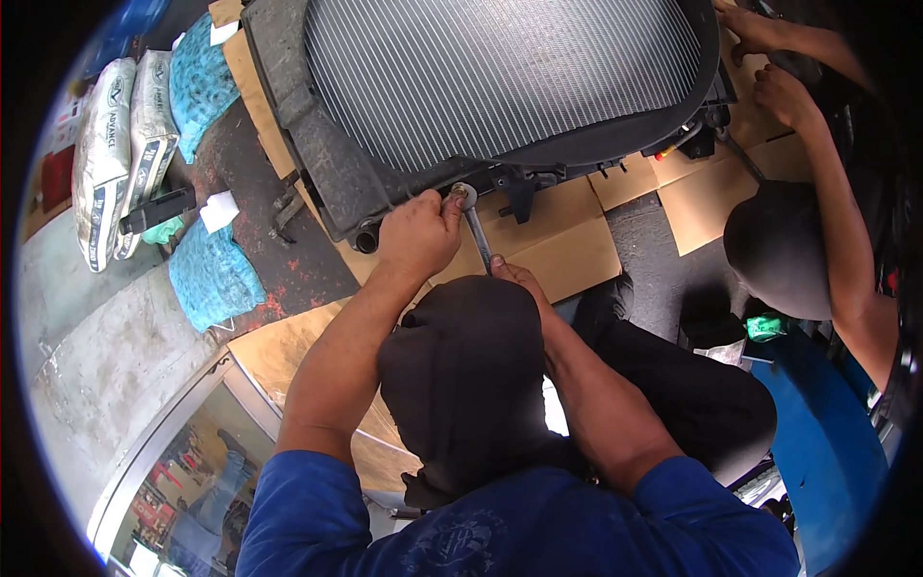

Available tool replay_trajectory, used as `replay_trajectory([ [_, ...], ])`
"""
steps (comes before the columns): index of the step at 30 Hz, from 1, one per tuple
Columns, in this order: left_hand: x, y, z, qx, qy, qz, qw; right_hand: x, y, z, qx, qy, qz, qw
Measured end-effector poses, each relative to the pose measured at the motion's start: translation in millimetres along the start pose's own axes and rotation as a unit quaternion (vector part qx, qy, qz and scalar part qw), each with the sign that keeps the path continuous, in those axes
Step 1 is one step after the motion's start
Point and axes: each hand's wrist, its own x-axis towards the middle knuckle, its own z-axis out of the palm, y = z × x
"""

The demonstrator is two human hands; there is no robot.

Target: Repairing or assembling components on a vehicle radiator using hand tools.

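Note:
A radiator point(510, 77) with a black frame lies in front of me, its silver fins facing up. At its near edge, the head of a steel wrench point(477, 231) sits around a brass-coloured fitting point(461, 190). My left hand point(423, 231) is closed there, thumb and fingers pressed at the wrench head and fitting; its far fingers are hidden. My right hand point(517, 276) grips the handle end of the wrench, nearer to me and partly behind my knee. A black hose stub point(363, 238) shows at the frame's corner, left of my left hand.
Flattened cardboard point(567, 252) lies beneath the radiator. White sacks point(104, 163) and blue-patterned bags point(213, 279) stand at the left. At the right, another person's hands point(784, 96) are by the radiator's edge. A blue panel point(817, 433) is at the lower right.

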Motion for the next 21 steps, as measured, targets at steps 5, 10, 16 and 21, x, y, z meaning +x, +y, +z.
replay_trajectory([
  [5, -1, 0, 0, -0.001, -0.003, -0.004, 1.0, -2, -3, 0, -0.015, 0.002, 0.01, 1.0],
  [10, 0, -1, 1, -0.006, 0.006, 0.007, 1.0, -3, -2, 6, 0.009, 0.015, 0.014, 1.0],
  [16, 0, -2, -2, -0.013, 0.014, 0.011, 1.0, 2, 4, 6, 0.027, 0.005, 0.004, 1.0],
  [21, -1, -3, -4, -0.02, -0.032, 0.002, 0.999, 4, 3, 3, 0.026, 0.004, 0.003, 1.0],
])
